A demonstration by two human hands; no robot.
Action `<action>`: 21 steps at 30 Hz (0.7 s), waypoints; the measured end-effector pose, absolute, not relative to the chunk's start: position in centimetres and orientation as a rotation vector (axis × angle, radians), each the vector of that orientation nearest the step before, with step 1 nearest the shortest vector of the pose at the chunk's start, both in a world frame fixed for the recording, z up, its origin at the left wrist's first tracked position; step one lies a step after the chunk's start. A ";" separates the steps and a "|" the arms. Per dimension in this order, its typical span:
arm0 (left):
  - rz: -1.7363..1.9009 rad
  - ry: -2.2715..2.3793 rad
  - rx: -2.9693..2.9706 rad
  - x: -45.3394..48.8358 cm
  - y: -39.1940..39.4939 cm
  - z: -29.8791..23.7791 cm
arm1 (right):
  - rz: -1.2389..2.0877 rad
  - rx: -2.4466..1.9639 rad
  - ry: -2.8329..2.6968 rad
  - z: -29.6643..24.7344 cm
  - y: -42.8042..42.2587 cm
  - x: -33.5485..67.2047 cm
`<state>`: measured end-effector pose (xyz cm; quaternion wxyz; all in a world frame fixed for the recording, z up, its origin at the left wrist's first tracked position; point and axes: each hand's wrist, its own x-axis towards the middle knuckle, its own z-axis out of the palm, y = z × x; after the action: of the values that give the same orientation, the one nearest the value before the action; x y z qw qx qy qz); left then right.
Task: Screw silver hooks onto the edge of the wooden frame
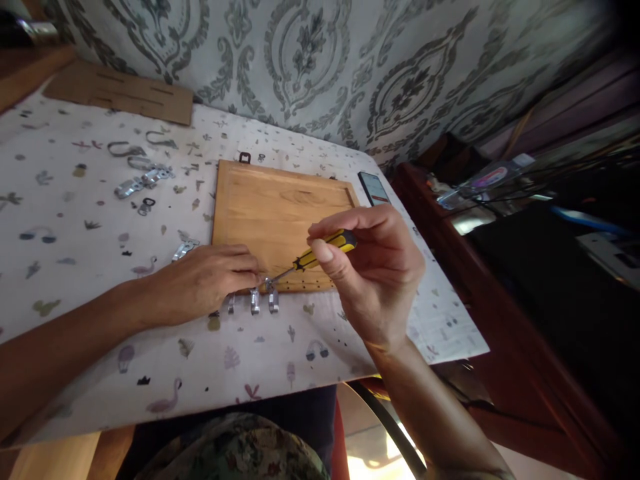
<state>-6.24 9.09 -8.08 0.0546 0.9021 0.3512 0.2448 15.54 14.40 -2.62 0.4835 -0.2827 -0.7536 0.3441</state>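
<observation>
My right hand (383, 267) pinches a yellow and black screwdriver (325, 251) between thumb and fingers. Its tip meets a small shiny metal hook (273, 297) on the near edge of a wooden board (280, 213). My left hand (213, 280) rests on the board's near left corner, fingers pressed together, with the fingertips close to the screwdriver tip. What they pinch, if anything, is hidden. A second metal hook (255, 300) hangs over the same edge beside the first, and a third is partly covered by my left hand. Small dark holes run along the edge to the right.
Loose metal hooks (145, 180) and larger curved ones (125, 149) lie on the patterned tablecloth (100, 253) at the left. A flat piece of cardboard (120, 93) lies at the back. A phone (374, 189) sits beyond the board, and a plastic bottle (485, 180) lies at the right.
</observation>
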 end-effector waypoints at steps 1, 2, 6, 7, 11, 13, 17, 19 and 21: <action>0.730 1.074 2.733 -6.2 9.1 -8.1 | 0.905 -0.672 -1.836 -2.7 14.4 15.7; 0.715 1.086 2.723 -6.2 9.1 -8.1 | 0.966 -0.659 -1.840 -2.7 14.5 15.8; 0.656 1.109 2.683 -6.3 9.1 -8.1 | 1.028 -0.605 -1.934 -2.9 15.1 16.7; 0.642 1.114 2.676 -6.3 9.1 -8.0 | 1.027 -0.589 -1.965 -3.0 15.2 16.8; 0.595 1.112 2.656 -6.4 9.2 -7.9 | 1.034 -0.588 -1.991 -2.9 15.6 17.1; 0.595 1.095 2.660 -6.4 9.2 -7.9 | 1.029 -0.616 -1.965 -2.8 15.5 17.0; 0.621 1.083 2.663 -6.4 9.3 -7.9 | 0.969 -0.626 -1.942 -2.6 15.4 16.7; 0.623 1.090 2.655 -6.4 9.3 -7.9 | 0.916 -0.643 -1.952 -2.6 15.4 16.6; 0.618 1.101 2.641 -6.4 9.3 -7.9 | 0.860 -0.689 -1.970 -2.6 15.4 16.6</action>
<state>-6.38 9.29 -7.91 0.1067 0.8970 0.3741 0.2099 16.58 15.42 -2.58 0.4278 -0.2759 -0.7889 0.3443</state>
